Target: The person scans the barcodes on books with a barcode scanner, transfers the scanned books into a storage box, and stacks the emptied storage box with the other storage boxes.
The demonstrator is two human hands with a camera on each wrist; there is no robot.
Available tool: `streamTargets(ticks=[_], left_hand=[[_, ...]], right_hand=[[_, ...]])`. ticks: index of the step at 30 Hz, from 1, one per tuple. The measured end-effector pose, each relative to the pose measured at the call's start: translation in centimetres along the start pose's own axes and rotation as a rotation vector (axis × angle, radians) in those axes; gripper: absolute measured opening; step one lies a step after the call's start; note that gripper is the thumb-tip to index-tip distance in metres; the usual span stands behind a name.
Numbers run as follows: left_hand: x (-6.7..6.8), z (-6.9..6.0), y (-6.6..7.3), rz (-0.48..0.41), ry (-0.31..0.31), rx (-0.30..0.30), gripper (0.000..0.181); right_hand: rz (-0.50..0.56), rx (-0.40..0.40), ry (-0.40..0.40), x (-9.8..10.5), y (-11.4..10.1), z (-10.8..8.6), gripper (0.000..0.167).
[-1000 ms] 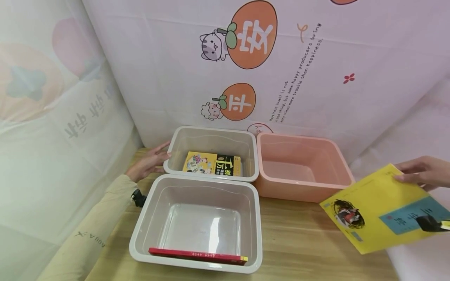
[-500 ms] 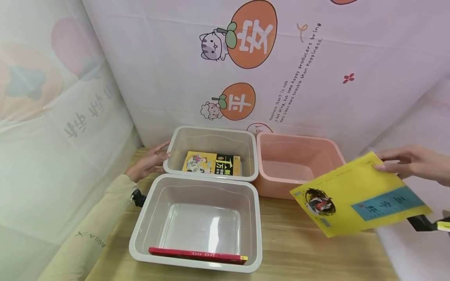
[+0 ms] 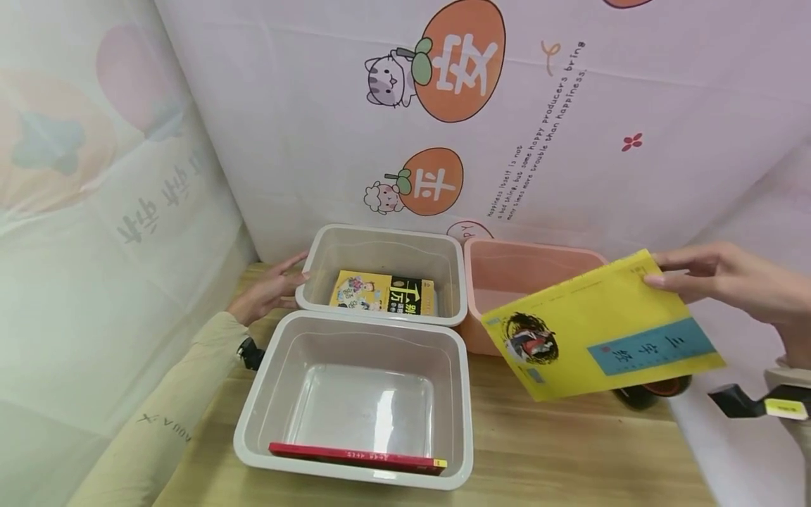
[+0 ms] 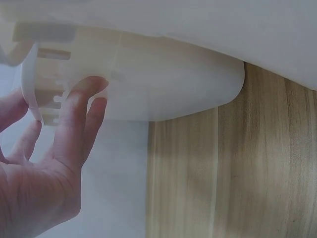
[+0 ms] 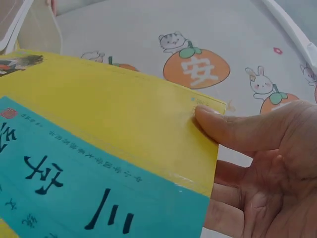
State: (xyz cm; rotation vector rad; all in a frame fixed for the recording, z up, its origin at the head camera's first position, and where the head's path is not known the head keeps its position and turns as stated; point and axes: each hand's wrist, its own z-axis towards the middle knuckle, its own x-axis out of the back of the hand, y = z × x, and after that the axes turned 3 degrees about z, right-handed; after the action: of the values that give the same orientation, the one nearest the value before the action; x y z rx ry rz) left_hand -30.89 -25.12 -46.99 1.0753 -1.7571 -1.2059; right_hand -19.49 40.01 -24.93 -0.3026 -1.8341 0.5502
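My right hand point(image 3: 728, 282) pinches a thin yellow book point(image 3: 589, 331) by its upper right corner, with the thumb point(image 5: 223, 126) on the cover. The book is tilted, its blue title panel towards me, and hides part of the pink bin point(image 3: 545, 253). My left hand point(image 3: 269, 289) rests against the left side of the rear grey bin point(image 3: 386, 236). In the left wrist view, its fingers point(image 4: 72, 119) touch the bin's outer wall and rim. A yellow and black book point(image 3: 380, 292) lies inside that bin.
The front grey bin point(image 3: 465, 401) holds a red book point(image 3: 355, 456) along its near wall. On the wooden table point(image 3: 545, 451), a black object with red point(image 3: 668, 386) is partly hidden behind the yellow book. Printed white cloth point(image 3: 285, 141) hangs behind and at the sides.
My right hand has carried the yellow book left and slightly up, in front of the pink bin. The black and red object has come into view. My left hand stays at the rear grey bin.
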Motion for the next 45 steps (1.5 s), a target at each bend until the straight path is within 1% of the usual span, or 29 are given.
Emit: streamTargets(ticks=[3, 4, 7, 8, 11, 13, 15, 18, 20, 22, 25, 27, 33, 37, 38, 39, 43, 45], left_hand=[[0.2, 0.0, 0.2, 0.003, 0.004, 0.003, 0.076], [0.2, 0.0, 0.2, 0.003, 0.007, 0.004, 0.076], [0.2, -0.1, 0.2, 0.015, 0.007, 0.002, 0.075], [0.2, -0.1, 0.2, 0.018, 0.007, 0.002, 0.075], [0.1, -0.2, 0.2, 0.029, 0.006, 0.000, 0.075], [0.0, -0.2, 0.2, 0.028, 0.005, 0.000, 0.075], [-0.1, -0.2, 0.2, 0.025, 0.006, 0.000, 0.075], [-0.1, -0.2, 0.2, 0.022, 0.010, -0.002, 0.075], [-0.1, -0.2, 0.2, 0.023, 0.009, -0.006, 0.076], [-0.1, -0.2, 0.1, 0.024, 0.009, -0.012, 0.076], [-0.1, -0.2, 0.0, 0.019, 0.009, -0.021, 0.075], [-0.1, -0.2, 0.0, 0.015, 0.007, -0.028, 0.075], [-0.2, 0.0, 0.0, 0.024, 0.002, -0.051, 0.074], [-0.1, 0.1, 0.1, 0.022, -0.004, -0.067, 0.074], [-0.1, 0.1, 0.2, 0.021, -0.006, -0.068, 0.075], [-0.1, 0.1, 0.2, 0.021, -0.006, -0.067, 0.074], [-0.1, -0.1, 0.3, 0.032, -0.010, -0.064, 0.074], [0.0, -0.1, 0.3, 0.037, -0.007, -0.058, 0.074]], right_hand=[[0.050, 0.027, 0.034, -0.1, -0.5, 0.5, 0.042], [0.066, 0.030, 0.041, -0.1, -0.6, 0.6, 0.040], [0.126, 0.075, 0.072, -0.1, -1.0, 1.1, 0.031], [0.152, 0.091, 0.080, -0.1, -1.1, 1.3, 0.031], [0.219, 0.129, 0.092, -0.1, -1.3, 1.6, 0.039], [0.258, 0.112, 0.099, 0.1, -1.4, 1.9, 0.041], [0.305, 0.077, 0.103, 0.2, -1.5, 2.2, 0.039], [0.410, 0.035, 0.115, 0.3, -1.7, 3.0, 0.036], [0.499, 0.029, 0.123, 0.2, -1.7, 3.6, 0.036], [0.586, 0.047, 0.129, -0.1, -1.8, 4.3, 0.036], [0.704, 0.065, 0.117, -0.8, -1.9, 5.4, 0.034], [0.764, 0.067, 0.104, -1.3, -2.2, 6.2, 0.032], [0.908, 0.004, 0.098, -3.0, -3.4, 8.4, 0.022], [1.009, -0.028, 0.076, -4.2, -4.1, 10.0, 0.015], [1.030, -0.039, 0.073, -4.5, -4.3, 10.4, 0.016], [1.052, -0.046, 0.067, -4.9, -4.5, 10.8, 0.023], [1.085, -0.062, 0.063, -6.5, -5.2, 12.5, 0.060], [1.081, -0.064, 0.050, -7.5, -5.6, 13.3, 0.068]])
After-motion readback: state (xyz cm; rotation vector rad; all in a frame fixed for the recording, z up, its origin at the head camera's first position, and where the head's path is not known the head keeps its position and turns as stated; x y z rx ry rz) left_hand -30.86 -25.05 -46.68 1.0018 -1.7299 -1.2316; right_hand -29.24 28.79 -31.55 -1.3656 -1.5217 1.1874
